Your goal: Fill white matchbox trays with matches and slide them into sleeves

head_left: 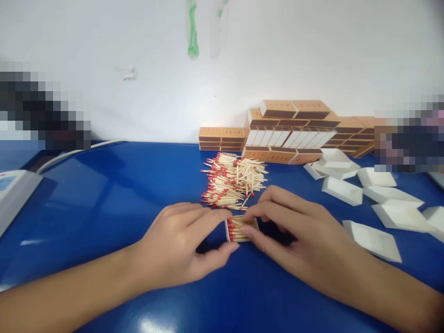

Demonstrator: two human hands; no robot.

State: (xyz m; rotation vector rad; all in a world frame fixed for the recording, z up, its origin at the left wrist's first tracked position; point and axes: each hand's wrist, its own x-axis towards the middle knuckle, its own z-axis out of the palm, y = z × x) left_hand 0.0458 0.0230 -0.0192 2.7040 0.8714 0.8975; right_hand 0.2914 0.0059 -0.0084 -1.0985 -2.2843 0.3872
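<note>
Person's left hand [187, 240] is curving round the L end of a small, white, open-topped card matchbox tray [227, 231], index finger at the far corner, thumb by the near one, so it's holding the tray in a fairly narrow grip. Tray is apparently resting on the glossy blue tabletop [145, 171], btwn both hands, just nearer the person than a loose heap of pale wooden matches w/ red heads [232, 180]. Inside, a batch of red-headed wooden sticks [236, 235] is lying roughly side by side, heads toward the L end.

Right hand [294, 224] is reaching over the tray's R end, thumb & index finger only narrowly apart, on or just above the sticks; can't tell if they're pinching any, b/c the fingers are hiding that part.

Main risk, prob.: sticks jamming crosswise or riding above the rim, if R fingers are pushing unevenly. Thin walls could be bowing if L grip is squeezing too hard; too loose & the tray could be skidding. A few strays are lying at the heap's near edge, nr the R fingertips, so a knuckle could be catching & scattering them.

Farther back, an orange-brown stack of cardboard matchboxes [287, 155] is standing by the white wall [156, 101]. Several loose white card trays [374, 240] are lying nr the R forearm; a careless sweep could be shoving them.
</note>
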